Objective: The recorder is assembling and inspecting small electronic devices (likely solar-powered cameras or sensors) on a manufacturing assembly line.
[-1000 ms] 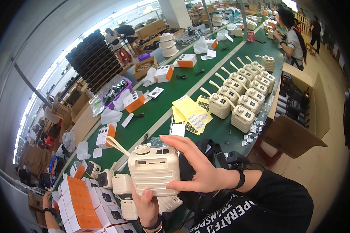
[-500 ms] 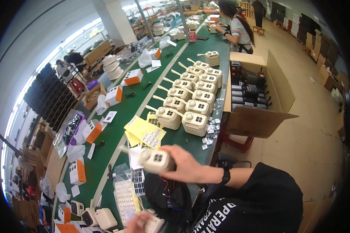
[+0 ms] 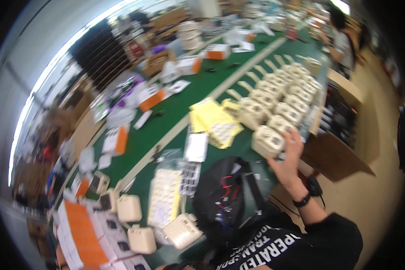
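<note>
My right hand (image 3: 287,157) is closed round the near side of a cream jerrycan-shaped device (image 3: 266,141), thumb low and fingers over its right edge. This device stands on the green table at the near end of several like cream devices (image 3: 274,85) in close rows, many with straps pointing up and left. The picture is smeared by motion, so small details are lost. My left hand does not show. Near the lower edge lie more cream devices, one on its side (image 3: 182,231), others by a pale sticker sheet (image 3: 163,198).
A black bag (image 3: 220,193) with red and blue wires lies at the table's near edge. Yellow sheets (image 3: 209,118) lie beyond it. Orange-and-white boxes (image 3: 87,234) stand lower left. An open carton (image 3: 342,155) of dark devices is at the right; another person (image 3: 342,47) sits farther off.
My right hand has carried the cream device from the table's middle to the near end of the rows. My left hand has left the view. The view has turned left.
</note>
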The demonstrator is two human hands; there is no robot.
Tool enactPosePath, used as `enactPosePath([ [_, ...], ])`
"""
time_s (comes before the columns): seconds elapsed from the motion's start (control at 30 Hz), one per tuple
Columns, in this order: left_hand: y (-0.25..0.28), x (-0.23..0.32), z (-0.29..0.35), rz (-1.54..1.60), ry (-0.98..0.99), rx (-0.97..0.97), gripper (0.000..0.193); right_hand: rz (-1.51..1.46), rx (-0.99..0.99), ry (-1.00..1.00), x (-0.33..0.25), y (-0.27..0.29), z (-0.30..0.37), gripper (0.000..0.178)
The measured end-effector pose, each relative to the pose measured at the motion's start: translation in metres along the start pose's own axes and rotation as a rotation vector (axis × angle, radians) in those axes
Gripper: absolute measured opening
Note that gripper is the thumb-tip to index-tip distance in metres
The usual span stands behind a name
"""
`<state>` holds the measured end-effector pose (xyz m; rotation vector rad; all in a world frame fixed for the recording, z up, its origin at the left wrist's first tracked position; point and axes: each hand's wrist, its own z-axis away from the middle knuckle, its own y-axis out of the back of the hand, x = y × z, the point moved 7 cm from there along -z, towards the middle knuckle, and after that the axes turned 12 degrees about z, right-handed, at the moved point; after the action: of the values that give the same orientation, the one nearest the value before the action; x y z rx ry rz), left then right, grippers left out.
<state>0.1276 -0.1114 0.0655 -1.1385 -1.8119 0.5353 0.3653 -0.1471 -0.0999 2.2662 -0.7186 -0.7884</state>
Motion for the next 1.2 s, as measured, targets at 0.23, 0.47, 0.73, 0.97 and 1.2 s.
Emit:
enactPosePath([
  [0.23,0.055,0.061,0.06,-0.66,0.467,-0.296,0.065,-0.23,0.154,0.046,0.023,0.004,0.035,0.059],
  [0.47,0.198,0.365,0.248,-1.303,-0.184,1.871,0.069,-0.492,0.17,-0.042,0.027,-0.015,0.051,0.039],
  [0.73,0.333,0.386,0.33,-1.721,0.971,2.162,0.127,-0.455,0.148,-0.14,0.049,-0.023,0.059,0.033],
  [0.97,0.307,0.411,0.338,-1.888,0.565,2.145,0.096,-0.49,0.11,-0.138,0.043,-0.025,0.062,0.028],
  [1.2,0.273,0.344,0.223,-0.634,-0.133,1.282,0.066,-0.464,0.153,0.034,0.032,-0.004,0.058,0.025],
])
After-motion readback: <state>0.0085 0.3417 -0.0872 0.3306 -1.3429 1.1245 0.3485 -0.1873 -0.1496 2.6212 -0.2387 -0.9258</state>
